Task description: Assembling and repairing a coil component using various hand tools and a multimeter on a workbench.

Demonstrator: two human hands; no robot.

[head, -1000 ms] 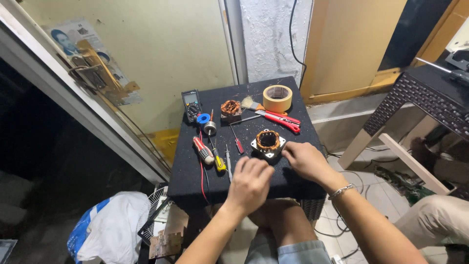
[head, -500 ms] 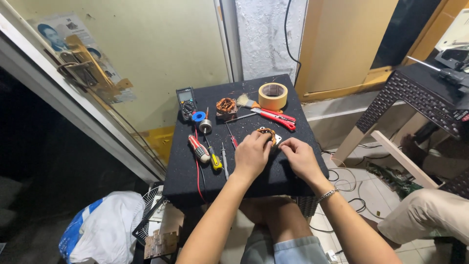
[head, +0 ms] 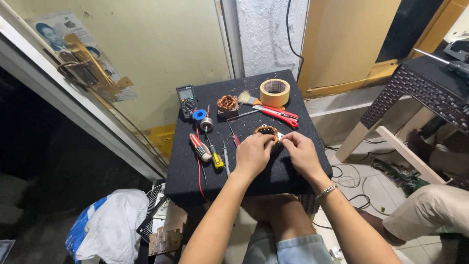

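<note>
At the middle of the square black felt-covered worktop (head: 293, 171), a round motor stator with copper-coloured windings and a pale metal frame (head: 267, 132) lies flat, pinched from both sides. Left hand (head: 252, 155): at the stator's 7 o'clock, fingers curled narrow with the tips on its near-left rim. Right hand (head: 301, 152): at the stator's 4 o'clock, thumb and forefinger closed narrow on its right edge; a silver chain bracelet (head: 326, 190) sits on that wrist.

Other items, placed from the stator:
- 12 o'clock, far edge: roll of tan masking tape (head: 274, 92), lying flat.
- 1 o'clock: red-handled cutters (head: 276, 114), lying across the cloth, with a small wooden-handled brush (head: 249, 99) just beyond, beside the tape.
- 11 o'clock: second copper-wound coil block (head: 226, 104).
- 10 o'clock: spool of solder wire with a blue disc (head: 199, 115) touching a small grey cylinder (head: 207, 124); beyond them a dark handheld multimeter (head: 186, 99) at the far left corner.
- 9 o'clock: red-and-grey-handled screwdriver (head: 200, 147), yellow-and-black-handled screwdriver (head: 215, 158), and a slim grey probe (head: 225, 159), side by side.
- 8 o'clock, on the floor: white and blue plastic bag (head: 110, 230).
- 3 o'clock, well apart: dark woven-pattern plastic stool (head: 415, 93).
- 4 o'clock: another person's knee in beige trousers (head: 430, 210).
</note>
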